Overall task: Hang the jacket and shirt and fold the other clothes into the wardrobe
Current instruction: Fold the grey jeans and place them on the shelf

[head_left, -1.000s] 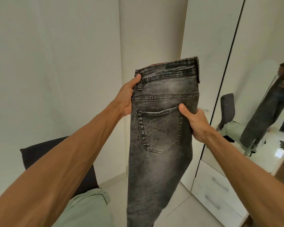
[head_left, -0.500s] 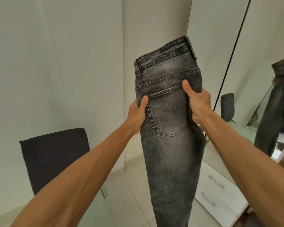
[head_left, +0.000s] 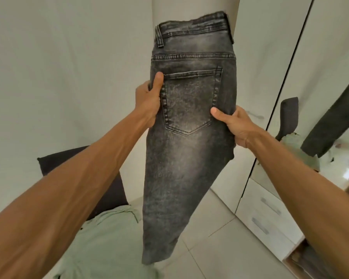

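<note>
Between left hand (head_left: 147, 101) and right hand (head_left: 237, 126), fingers (head_left: 158, 81) clamped on both edges, hang faded grey jeans (head_left: 189, 158), folded lengthwise.

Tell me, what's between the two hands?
In the head view, the grey jeans: the left hand holds one edge, the right hand the other.
</note>
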